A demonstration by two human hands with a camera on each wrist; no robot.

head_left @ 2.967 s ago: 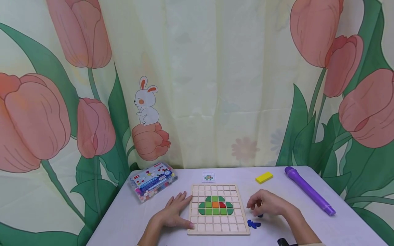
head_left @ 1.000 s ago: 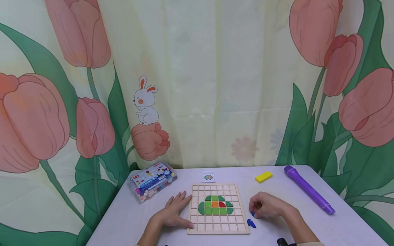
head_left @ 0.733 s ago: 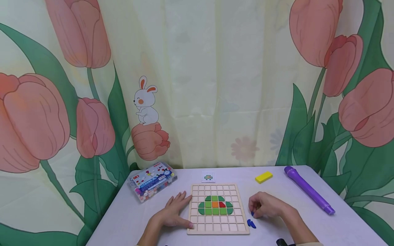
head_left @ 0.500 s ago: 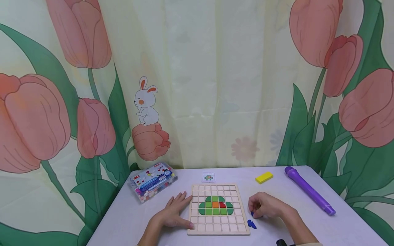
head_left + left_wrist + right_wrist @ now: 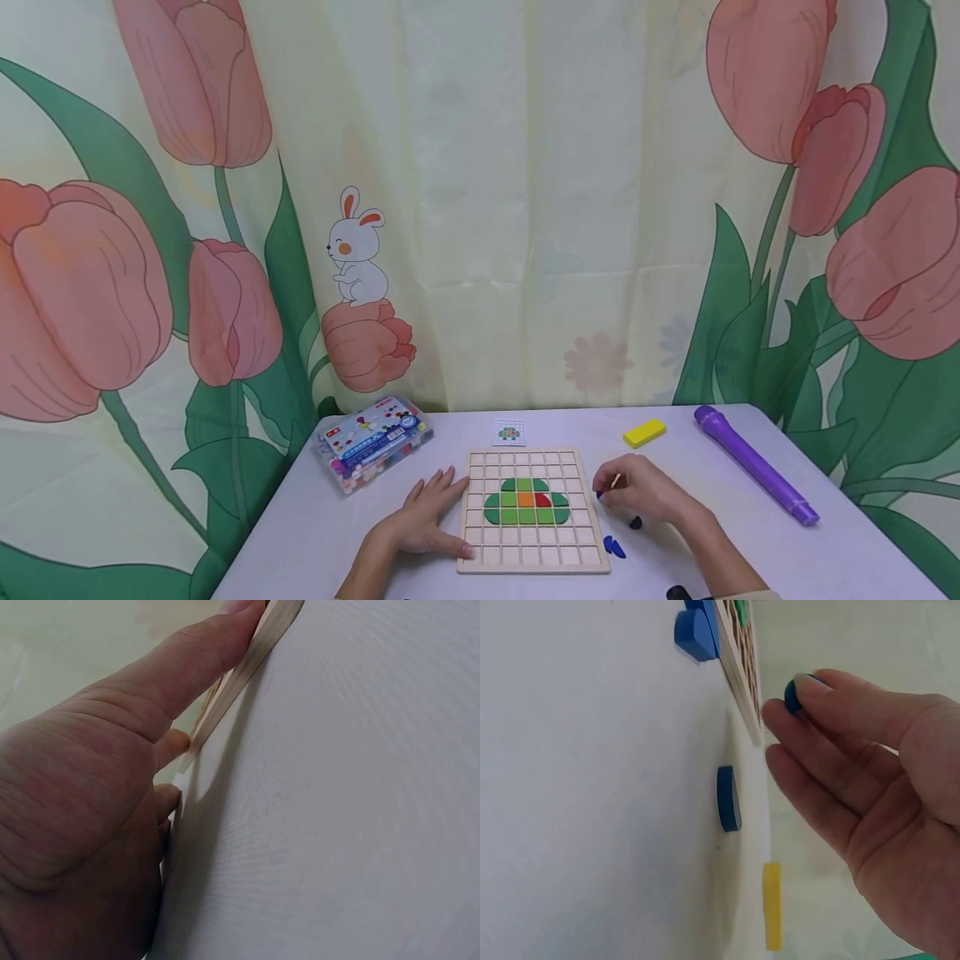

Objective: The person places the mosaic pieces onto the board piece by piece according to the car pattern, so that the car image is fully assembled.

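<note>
My left hand (image 5: 427, 521) lies spread at the left edge of the wooden grid board (image 5: 487, 557), its thumb on the lower left corner and fingertips against the side. Green, orange and red tiles (image 5: 525, 500) fill some cells in the board's middle. Thumb and fingertips of my right hand (image 5: 645, 487) pinch a small blue tile (image 5: 792, 696), raised just right of the board. Below that hand another dark blue tile (image 5: 727, 799) lies on the cloth. Two more blue tiles (image 5: 613, 547) lie together by the board's lower right edge.
A small pattern card (image 5: 509, 432) lies behind the board. At the back left sits a clear box of colourful pieces (image 5: 375, 442). A yellow block (image 5: 644, 433) and a purple stick (image 5: 753, 465) lie at the right. A floral curtain hangs behind the table.
My right hand has picked a blue tile from the cloth and moved up and left towards the board, uncovering another dark blue tile. The left hand has stayed put.
</note>
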